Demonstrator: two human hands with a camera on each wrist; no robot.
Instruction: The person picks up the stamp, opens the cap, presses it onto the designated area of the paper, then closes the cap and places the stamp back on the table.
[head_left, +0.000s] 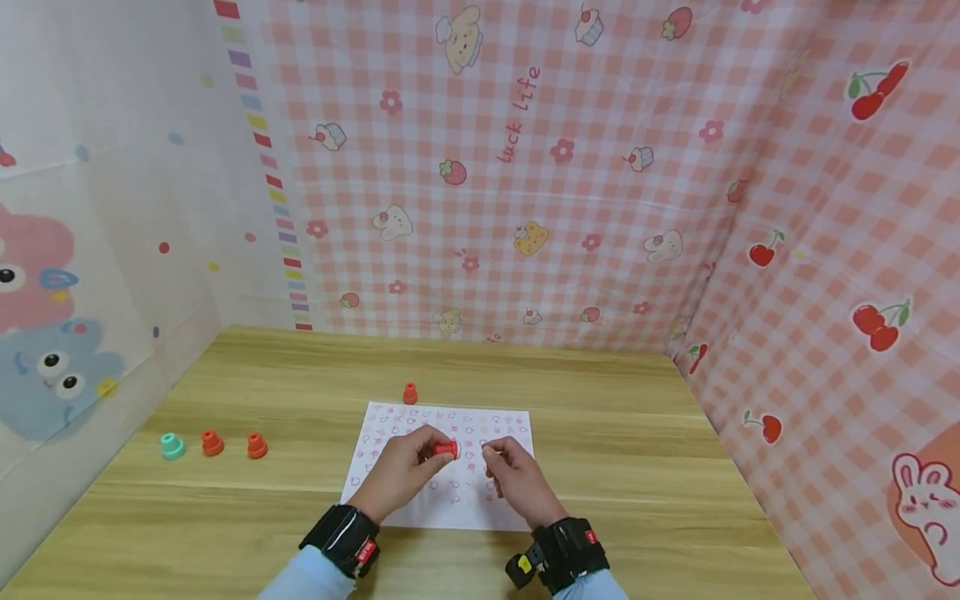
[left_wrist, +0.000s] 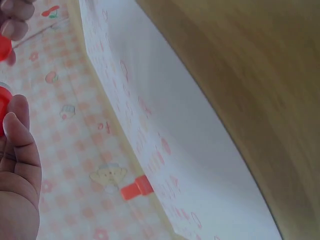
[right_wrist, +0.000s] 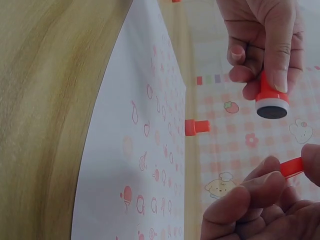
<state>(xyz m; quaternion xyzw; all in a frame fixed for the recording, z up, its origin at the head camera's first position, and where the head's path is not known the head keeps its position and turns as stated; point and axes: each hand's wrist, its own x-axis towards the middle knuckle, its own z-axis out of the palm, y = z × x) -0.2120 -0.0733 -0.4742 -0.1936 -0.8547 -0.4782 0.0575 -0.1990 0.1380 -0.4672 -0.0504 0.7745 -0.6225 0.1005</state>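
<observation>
My left hand [head_left: 401, 468] grips a red stamp [right_wrist: 272, 95] between thumb and fingers. Its dark round face, ringed in white, points towards my right hand [head_left: 519, 479]. That hand pinches a small red cap [right_wrist: 291, 167] between thumb and fingertips, apart from the stamp; the head view mostly hides the cap behind the fingers. Below both hands lies a white sheet of paper [head_left: 420, 512], covered in rows of small red and pink printed pictures. Just past its far edge stands another red stamp [head_left: 410, 393].
To the left on the wooden table [head_left: 637, 467] stand a teal stamp [head_left: 172, 446], a red stamp [head_left: 212, 442] and another red one [head_left: 257, 446]. A pink checked cloth [head_left: 487, 192] hangs behind the table, and patterned cloth also hangs at both sides.
</observation>
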